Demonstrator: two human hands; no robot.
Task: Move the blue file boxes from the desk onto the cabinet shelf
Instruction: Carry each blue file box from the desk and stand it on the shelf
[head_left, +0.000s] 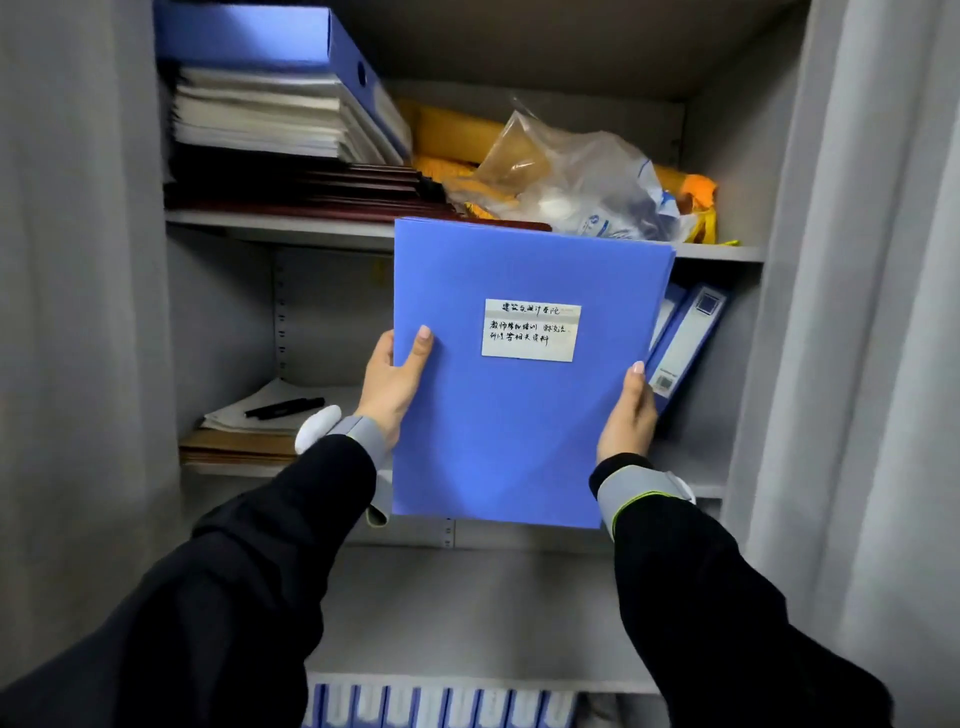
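Note:
A blue file box (498, 431) with a white handwritten label is held upright, its broad face toward me, in front of the open grey cabinet. My left hand (392, 384) grips its left edge with the thumb on the face. Gripping the right edge is my right hand (628, 415). The box covers the middle shelf (696, 488) behind it, where blue binders (685, 343) lean at the right. Another blue file box (270, 41) lies flat on a paper stack on the upper shelf (280, 221).
The upper shelf also carries dark red folders (311, 189), yellow envelopes and a clear plastic bag (576, 176). On the middle shelf at left lie papers with a black pen (284, 408). Several blue binder spines (441, 706) stand at the bottom. Grey cabinet doors flank both sides.

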